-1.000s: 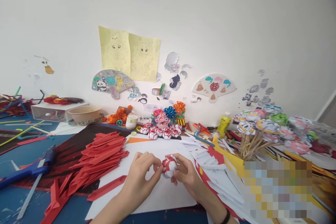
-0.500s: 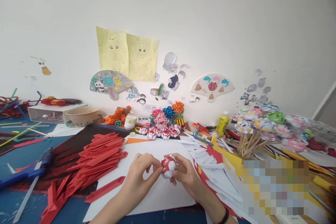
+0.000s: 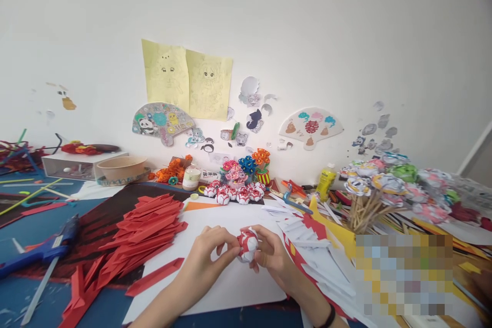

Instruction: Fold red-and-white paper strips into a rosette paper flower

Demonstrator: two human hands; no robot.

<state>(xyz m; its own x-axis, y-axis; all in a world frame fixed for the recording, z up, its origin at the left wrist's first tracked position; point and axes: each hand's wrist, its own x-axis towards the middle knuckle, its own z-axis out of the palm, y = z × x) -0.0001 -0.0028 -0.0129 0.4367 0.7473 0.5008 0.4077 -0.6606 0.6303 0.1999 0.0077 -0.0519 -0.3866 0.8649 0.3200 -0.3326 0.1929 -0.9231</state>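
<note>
Right now both hands meet over the white sheet (image 3: 234,282), low at six o'clock on the table. The left hand (image 3: 205,259) pinches the red-and-white paper ball (image 3: 247,245) with curled fingertips, and the right hand (image 3: 271,256) cups it from the three o'clock side, fingers wrapped close. At nine o'clock of the hands lies a heap of folded red paper strips (image 3: 148,228); at twelve o'clock, a row of finished paper balls (image 3: 234,193).
</note>
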